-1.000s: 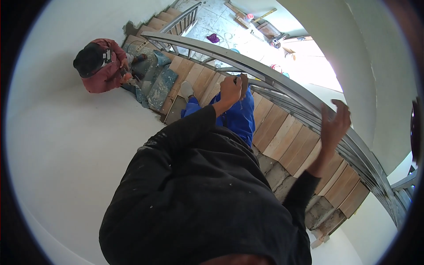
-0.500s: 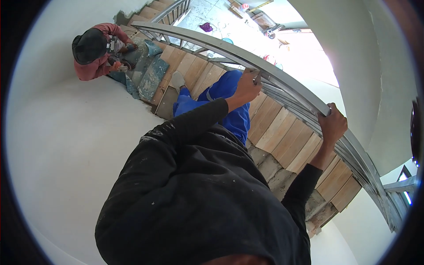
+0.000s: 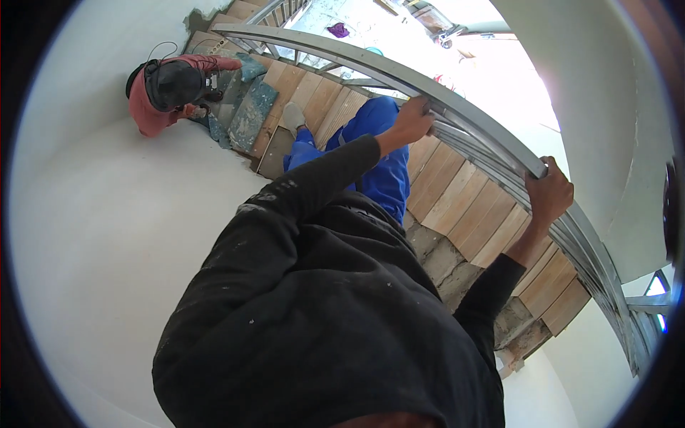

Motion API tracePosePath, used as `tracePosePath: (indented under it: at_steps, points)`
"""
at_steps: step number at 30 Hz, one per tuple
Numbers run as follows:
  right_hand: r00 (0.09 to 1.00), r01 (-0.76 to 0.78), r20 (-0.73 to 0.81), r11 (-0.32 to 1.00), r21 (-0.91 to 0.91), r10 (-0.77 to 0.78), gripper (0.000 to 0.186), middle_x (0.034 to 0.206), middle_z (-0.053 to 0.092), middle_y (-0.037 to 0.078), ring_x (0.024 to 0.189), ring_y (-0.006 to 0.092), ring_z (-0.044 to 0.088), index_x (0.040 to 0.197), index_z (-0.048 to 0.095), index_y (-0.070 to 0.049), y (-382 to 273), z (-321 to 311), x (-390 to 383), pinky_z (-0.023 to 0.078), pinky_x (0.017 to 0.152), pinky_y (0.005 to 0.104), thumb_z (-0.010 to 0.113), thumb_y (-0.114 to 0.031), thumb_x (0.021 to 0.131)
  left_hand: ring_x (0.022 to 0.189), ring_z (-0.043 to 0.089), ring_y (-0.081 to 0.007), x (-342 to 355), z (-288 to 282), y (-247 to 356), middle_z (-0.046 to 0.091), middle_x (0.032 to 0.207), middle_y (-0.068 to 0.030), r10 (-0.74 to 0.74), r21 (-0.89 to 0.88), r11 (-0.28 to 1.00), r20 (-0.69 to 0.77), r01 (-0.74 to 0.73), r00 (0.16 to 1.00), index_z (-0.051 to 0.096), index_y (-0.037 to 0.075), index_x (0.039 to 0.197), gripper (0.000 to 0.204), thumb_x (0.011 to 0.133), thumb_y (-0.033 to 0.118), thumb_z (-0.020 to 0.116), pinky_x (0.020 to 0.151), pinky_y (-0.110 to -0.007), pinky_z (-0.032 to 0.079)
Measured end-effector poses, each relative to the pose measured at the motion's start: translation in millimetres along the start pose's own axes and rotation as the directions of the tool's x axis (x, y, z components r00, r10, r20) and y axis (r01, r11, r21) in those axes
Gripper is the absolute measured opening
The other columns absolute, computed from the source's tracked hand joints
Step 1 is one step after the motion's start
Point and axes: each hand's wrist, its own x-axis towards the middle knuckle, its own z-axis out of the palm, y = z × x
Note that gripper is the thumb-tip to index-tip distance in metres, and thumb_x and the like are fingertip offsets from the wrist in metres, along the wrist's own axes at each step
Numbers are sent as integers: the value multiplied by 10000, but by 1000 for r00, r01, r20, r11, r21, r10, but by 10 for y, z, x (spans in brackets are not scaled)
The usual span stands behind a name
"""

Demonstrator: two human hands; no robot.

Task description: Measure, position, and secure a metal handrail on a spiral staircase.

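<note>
A curved grey metal handrail [image 3: 485, 128] runs beside me along the stairs. My left hand [image 3: 414, 121] is closed at its near edge, fingers bent against the metal. A small dark spot shows at those fingertips, too small to make out. Farther right, my right hand [image 3: 549, 191] wraps round the same rail, fingers over its top. Metal bars below the rail are partly hidden by my hands. My blue trousers [image 3: 385, 167] and one light shoe [image 3: 293, 116] are on the stairs.
Wood-look tiles [image 3: 457, 196] cover the steps, with rough bare concrete [image 3: 439, 264] along their near side. At the upper left a person in a red top [image 3: 151, 114] bends over a stained blue-green sheet [image 3: 251, 118]. A white wall [image 3: 128, 235] curves on the left. Beyond the rail lies a lower floor with a purple cloth [image 3: 337, 30].
Both my hands appear slightly higher and farther right in view, still at the rail. The other person has leaned to the right and stretched an arm out over the sheet.
</note>
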Motion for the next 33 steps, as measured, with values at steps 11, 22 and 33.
tracePosePath:
  at_steps: [11, 22, 33]
  points:
    - [999, -33, 6, 999, -30, 33, 410, 876, 778, 40, 811, 257, 750, 1017, 763, -220, 6, 38, -58, 567, 748, 394, 926, -293, 648, 750, 750, -260, -253, 210, -97, 666, 1089, -210, -47, -312, 949, 32, 55, 998, 493, -62, 1214, 319, 900, -78, 444, 606, -372, 619]
    - [1000, -21, -6, 999, -36, 21, 427, 857, 776, 36, 792, 240, 749, 991, 764, -204, -99, -31, -1, 561, 742, 380, 944, -335, 627, 727, 708, -191, 361, -105, -228, 690, 951, -118, -33, -175, 981, 285, 86, 958, 557, -20, 1229, 310, 920, -46, 570, 625, -322, 592]
    - [1000, -18, -9, 1000, -1, 18, 411, 867, 776, 27, 787, 240, 741, 1003, 759, -199, -17, 40, -6, 545, 761, 385, 923, -254, 630, 688, 726, -203, 66, -73, -154, 708, 1052, -201, -89, -129, 985, 205, 117, 975, 506, -107, 1314, 378, 957, 16, 525, 605, -357, 614]
